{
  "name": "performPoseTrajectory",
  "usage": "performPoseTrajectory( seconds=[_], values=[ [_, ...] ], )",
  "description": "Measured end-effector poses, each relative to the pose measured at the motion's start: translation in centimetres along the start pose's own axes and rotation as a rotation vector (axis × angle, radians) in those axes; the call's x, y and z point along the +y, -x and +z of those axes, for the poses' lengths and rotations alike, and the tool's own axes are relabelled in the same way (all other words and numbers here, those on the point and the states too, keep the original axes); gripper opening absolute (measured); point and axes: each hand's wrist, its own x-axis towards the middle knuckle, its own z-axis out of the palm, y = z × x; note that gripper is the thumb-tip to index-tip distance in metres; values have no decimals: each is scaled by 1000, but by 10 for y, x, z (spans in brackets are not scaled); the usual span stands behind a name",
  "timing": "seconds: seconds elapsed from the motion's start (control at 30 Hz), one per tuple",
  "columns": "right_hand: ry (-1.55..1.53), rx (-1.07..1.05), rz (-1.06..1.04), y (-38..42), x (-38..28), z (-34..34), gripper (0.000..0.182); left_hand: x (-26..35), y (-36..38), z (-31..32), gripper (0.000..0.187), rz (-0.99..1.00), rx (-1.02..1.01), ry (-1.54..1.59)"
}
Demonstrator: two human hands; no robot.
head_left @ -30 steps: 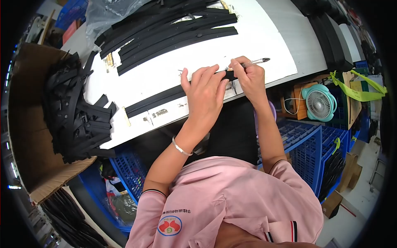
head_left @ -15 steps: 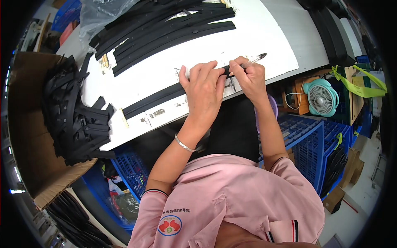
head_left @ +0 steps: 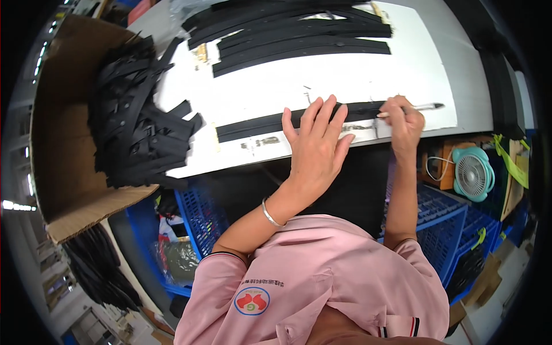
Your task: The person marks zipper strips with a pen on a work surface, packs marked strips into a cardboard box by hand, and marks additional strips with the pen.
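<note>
A long black strip (head_left: pixel 259 126) lies along the near side of a white board (head_left: pixel 276 89). My left hand (head_left: pixel 316 150) rests over the middle of this strip, fingers stretched out and spread, palm down. At the strip's right end, my right hand (head_left: pixel 406 123) is closed around a pen (head_left: pixel 427 107), whose dark end points out to the right. The pen's other end is hidden by my fingers, close to the strip's end. Dark smudges and short marks show on the board beside the strip.
Several more black strips (head_left: pixel 305 50) lie across the board's far side. To the left, a cardboard box (head_left: pixel 60 109) holds a heap of short black pieces (head_left: pixel 135 123). Blue crates (head_left: pixel 198 221) stand below the table edge, and a teal fan (head_left: pixel 472 173) is at the right.
The view has shifted, so the table appears further right. My left hand has slid left along the strip, away from my right hand, its fingers spreading. My right hand still grips the pen.
</note>
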Motion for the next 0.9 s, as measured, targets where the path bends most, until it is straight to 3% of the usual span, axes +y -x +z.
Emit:
performPoseTrajectory(
  seconds=[0.13, 0.27, 0.43, 0.53, 0.8, 0.9],
  values=[
    [-16, 87, -92, 2, 9, -1, 22, -19, -4, -6, 43, 17, -81, -7],
    [-21, 139, -49, 3, 12, 1, 21, -45, -45, 2, 41, 106, -54, -52],
    [33, 137, -42, 3, 10, 1, 21, -57, -43, -25, 39, -9, -64, 104],
    [24, 132, -44, 3, 11, 2, 20, -77, -8, -62, 34, -47, 13, -71],
    [47, 74, -29, 2, 14, 8, 16, -164, 63, -153, 46, -309, 89, -607],
    [38, 118, -63, 2, 12, 5, 15, -179, 56, -160, 28, -260, 93, -667]
  ],
)
